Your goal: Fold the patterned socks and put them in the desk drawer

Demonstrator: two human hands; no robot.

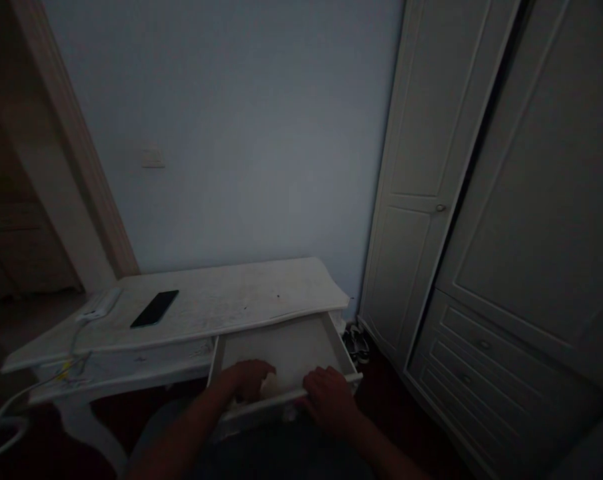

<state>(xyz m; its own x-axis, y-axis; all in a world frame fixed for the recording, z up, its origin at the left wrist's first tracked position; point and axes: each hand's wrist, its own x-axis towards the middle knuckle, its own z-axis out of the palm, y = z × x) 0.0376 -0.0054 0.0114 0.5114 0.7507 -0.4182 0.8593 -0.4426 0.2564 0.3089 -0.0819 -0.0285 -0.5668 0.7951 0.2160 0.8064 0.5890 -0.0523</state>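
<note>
A white drawer (301, 343) is pulled out from the right part of a worn white desk (221, 290). My left hand (251, 379) reaches down inside it near the front left, its fingers curled round a small pale crumpled piece (268, 385) that looks like cloth or paper; dim light hides its exact kind. My right hand (328, 393) is closed over the top edge of the drawer's front panel, right of the middle. The rest of the drawer floor that I can see is bare and greyish.
A dark phone (155, 309) lies on the desk's left side, beside a white power strip (98, 305) with cables hanging down. Shoes (356, 343) sit on the floor right of the desk. A tall white wardrobe (414, 253) with drawers stands at the right, and a wall (261, 133) rises behind.
</note>
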